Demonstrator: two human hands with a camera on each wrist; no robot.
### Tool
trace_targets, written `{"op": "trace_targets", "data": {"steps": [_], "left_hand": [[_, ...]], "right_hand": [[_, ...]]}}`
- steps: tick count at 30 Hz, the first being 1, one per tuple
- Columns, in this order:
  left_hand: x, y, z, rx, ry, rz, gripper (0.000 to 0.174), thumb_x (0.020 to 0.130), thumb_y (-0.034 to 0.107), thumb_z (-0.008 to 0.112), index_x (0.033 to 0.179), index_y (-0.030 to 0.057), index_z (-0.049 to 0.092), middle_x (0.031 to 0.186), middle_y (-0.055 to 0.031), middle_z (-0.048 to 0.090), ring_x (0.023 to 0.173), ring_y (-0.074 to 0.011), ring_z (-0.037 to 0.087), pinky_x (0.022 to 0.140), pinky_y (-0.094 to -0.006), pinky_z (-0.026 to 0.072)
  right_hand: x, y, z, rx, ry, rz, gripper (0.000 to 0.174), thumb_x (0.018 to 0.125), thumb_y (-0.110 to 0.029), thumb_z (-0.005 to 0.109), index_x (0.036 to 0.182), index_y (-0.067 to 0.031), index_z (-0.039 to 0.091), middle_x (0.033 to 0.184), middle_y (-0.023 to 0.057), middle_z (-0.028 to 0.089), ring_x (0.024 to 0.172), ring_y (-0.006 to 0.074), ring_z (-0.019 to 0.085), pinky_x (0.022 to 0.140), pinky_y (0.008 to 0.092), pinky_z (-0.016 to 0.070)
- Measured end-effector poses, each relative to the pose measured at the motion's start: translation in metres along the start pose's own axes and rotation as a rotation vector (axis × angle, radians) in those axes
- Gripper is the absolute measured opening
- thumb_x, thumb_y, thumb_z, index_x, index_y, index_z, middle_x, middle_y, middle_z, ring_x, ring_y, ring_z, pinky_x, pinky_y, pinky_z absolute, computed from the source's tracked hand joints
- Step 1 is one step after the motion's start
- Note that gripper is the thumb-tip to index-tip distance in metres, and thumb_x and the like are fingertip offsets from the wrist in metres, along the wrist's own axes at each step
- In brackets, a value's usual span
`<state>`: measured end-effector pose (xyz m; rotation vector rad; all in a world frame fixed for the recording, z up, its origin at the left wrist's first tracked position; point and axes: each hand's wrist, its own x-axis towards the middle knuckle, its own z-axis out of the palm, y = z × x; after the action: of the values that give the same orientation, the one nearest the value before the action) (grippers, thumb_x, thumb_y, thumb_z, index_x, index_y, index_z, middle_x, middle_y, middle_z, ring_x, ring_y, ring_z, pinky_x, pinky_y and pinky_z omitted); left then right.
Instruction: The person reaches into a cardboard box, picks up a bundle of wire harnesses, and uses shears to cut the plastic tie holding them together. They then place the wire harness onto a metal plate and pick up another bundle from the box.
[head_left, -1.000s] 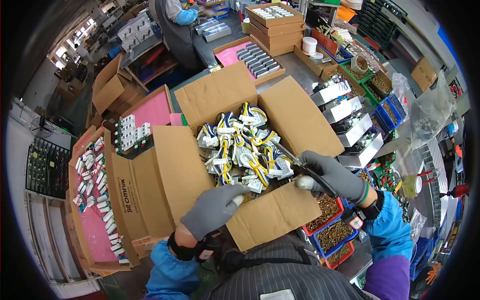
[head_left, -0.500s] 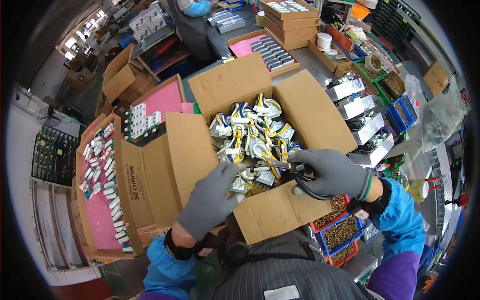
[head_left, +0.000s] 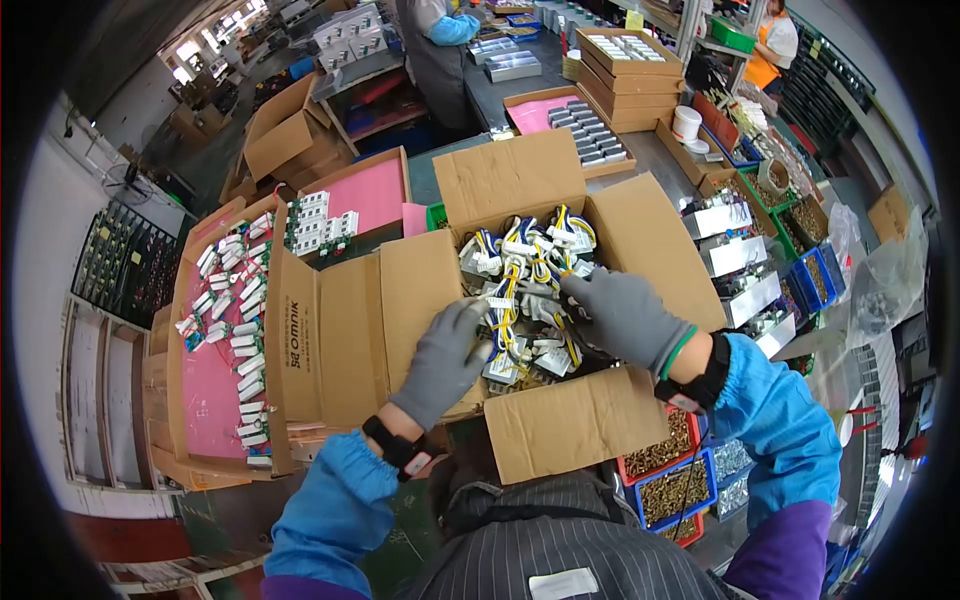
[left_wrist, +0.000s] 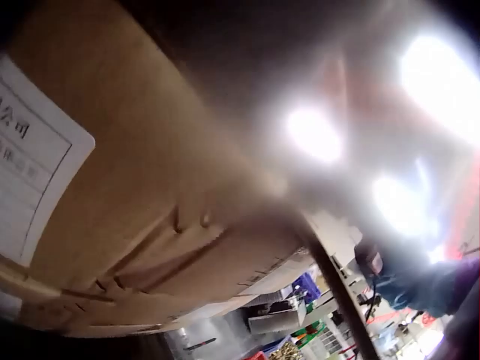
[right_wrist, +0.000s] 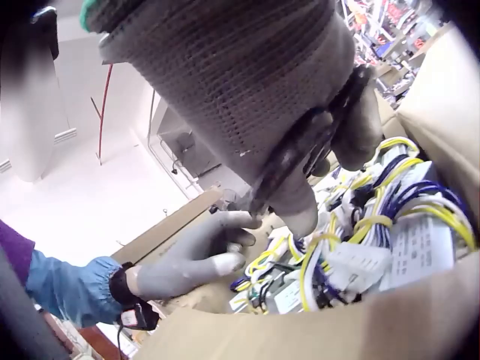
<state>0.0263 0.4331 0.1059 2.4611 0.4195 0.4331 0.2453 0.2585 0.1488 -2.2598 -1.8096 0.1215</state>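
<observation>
An open cardboard box (head_left: 418, 300) stands before me. In it lie several white-labelled units with bundled yellow, white and blue cables (head_left: 512, 275). My gloved right hand (head_left: 632, 320) reaches over the box's right side. In the right wrist view it grips dark-handled scissors (right_wrist: 296, 146) above the cables; in the head view the hand hides them. My gloved left hand (head_left: 440, 362) is over the left front of the box, fingertips close to a cable bundle. The right wrist view shows this left hand (right_wrist: 196, 262) with loosely bent fingers, thumb and forefinger apart.
To the left is a carton (head_left: 300, 340) beside a pink-lined tray of small white parts (head_left: 250, 365). Red and blue bins of brass-coloured pieces (head_left: 675, 492) sit at front right. Silver metal units (head_left: 735, 255) line the right. Another person (head_left: 440, 50) stands at the far bench.
The right hand has moved farther into the box, and the scissors no longer show in the head view. The left hand stays by the left front cables. The head view has shifted.
</observation>
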Motion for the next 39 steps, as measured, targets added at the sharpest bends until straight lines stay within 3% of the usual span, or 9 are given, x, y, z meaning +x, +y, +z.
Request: {"op": "trace_targets", "data": {"steps": [1, 3, 14, 17, 20, 25, 28, 35, 39], "left_hand": [[0.005, -0.001, 0.003, 0.122, 0.055, 0.146, 0.052, 0.088, 0.012, 0.067, 0.137, 0.0035, 0.050, 0.127, -0.0190, 0.056, 0.113, -0.0367, 0.059, 0.100, -0.0453, 0.0481], [0.013, -0.004, 0.005, 0.085, 0.066, 0.100, 0.049, 0.090, 0.013, 0.065, 0.136, 0.0036, 0.050, 0.128, -0.0189, 0.054, 0.121, -0.0372, 0.055, 0.104, -0.0450, 0.0453], [0.067, -0.026, 0.024, 0.025, -0.032, 0.010, 0.038, 0.093, 0.020, 0.061, 0.128, 0.0077, 0.057, 0.115, -0.0194, 0.064, 0.106, -0.0398, 0.062, 0.092, -0.0449, 0.0509], [0.084, -0.017, 0.020, 0.040, -0.145, -0.138, 0.041, 0.089, 0.023, 0.065, 0.126, 0.0088, 0.058, 0.108, -0.0181, 0.068, 0.101, -0.0395, 0.065, 0.089, -0.0440, 0.0520], [0.095, -0.023, 0.016, -0.075, -0.278, -0.242, 0.045, 0.086, 0.022, 0.067, 0.128, 0.0084, 0.058, 0.113, -0.0180, 0.068, 0.106, -0.0332, 0.066, 0.091, -0.0410, 0.0520], [0.105, -0.056, 0.026, -0.315, -0.236, -0.203, 0.042, 0.087, 0.014, 0.062, 0.126, 0.0009, 0.058, 0.114, -0.0138, 0.066, 0.105, -0.0242, 0.064, 0.090, -0.0364, 0.0513], [0.107, -0.054, 0.012, -0.519, -0.332, -0.299, 0.041, 0.089, 0.011, 0.058, 0.128, 0.0027, 0.059, 0.102, -0.0069, 0.062, 0.090, -0.0134, 0.058, 0.080, -0.0288, 0.0489], [0.108, -0.040, 0.000, -0.614, -0.368, -0.446, 0.038, 0.088, 0.010, 0.059, 0.125, 0.0025, 0.063, 0.099, -0.0064, 0.063, 0.088, -0.0151, 0.058, 0.077, -0.0292, 0.0489], [0.108, -0.043, 0.004, -0.558, -0.357, -0.396, 0.040, 0.087, 0.011, 0.060, 0.126, 0.0014, 0.062, 0.100, -0.0067, 0.063, 0.088, -0.0154, 0.060, 0.078, -0.0301, 0.0499]], "right_hand": [[0.005, 0.004, -0.001, -0.045, 0.049, 0.002, 0.030, 0.081, -0.025, 0.074, 0.105, -0.0106, 0.062, 0.084, 0.0150, 0.067, 0.075, 0.0370, 0.068, 0.063, 0.0486, 0.0532], [0.015, 0.007, -0.004, -0.070, 0.025, -0.014, 0.028, 0.081, -0.025, 0.074, 0.103, -0.0105, 0.064, 0.084, 0.0148, 0.068, 0.077, 0.0364, 0.069, 0.065, 0.0481, 0.0542], [0.036, 0.005, -0.014, -0.101, -0.163, 0.013, 0.029, 0.082, -0.033, 0.074, 0.100, -0.0119, 0.067, 0.082, 0.0175, 0.068, 0.077, 0.0388, 0.068, 0.065, 0.0492, 0.0533], [0.031, 0.018, -0.009, 0.083, -0.082, -0.016, 0.036, 0.090, -0.038, 0.068, 0.108, -0.0066, 0.065, 0.081, 0.0155, 0.069, 0.078, 0.0323, 0.071, 0.068, 0.0449, 0.0561], [0.019, 0.010, -0.013, 1.185, -0.460, 0.476, 0.052, 0.102, -0.059, 0.049, 0.116, -0.0088, 0.056, 0.084, 0.0043, 0.064, 0.072, 0.0146, 0.067, 0.061, 0.0312, 0.0549], [-0.004, -0.020, 0.016, 1.761, -0.520, 0.555, 0.061, 0.096, -0.068, 0.049, 0.119, -0.0121, 0.056, 0.085, 0.0026, 0.063, 0.068, 0.0160, 0.061, 0.065, 0.0306, 0.0525], [0.000, -0.033, 0.019, 1.806, -0.497, 0.580, 0.061, 0.096, -0.068, 0.050, 0.117, -0.0116, 0.056, 0.085, 0.0016, 0.063, 0.069, 0.0148, 0.060, 0.062, 0.0283, 0.0515], [0.011, -0.043, 0.041, 1.829, -0.486, 0.570, 0.069, 0.091, -0.074, 0.052, 0.118, -0.0099, 0.055, 0.085, 0.0032, 0.063, 0.067, 0.0137, 0.059, 0.062, 0.0273, 0.0514], [0.007, -0.053, 0.046, 1.837, -0.368, 0.637, 0.055, 0.097, -0.068, 0.050, 0.111, -0.0146, 0.056, 0.084, 0.0011, 0.061, 0.070, 0.0146, 0.059, 0.064, 0.0316, 0.0519]]}}
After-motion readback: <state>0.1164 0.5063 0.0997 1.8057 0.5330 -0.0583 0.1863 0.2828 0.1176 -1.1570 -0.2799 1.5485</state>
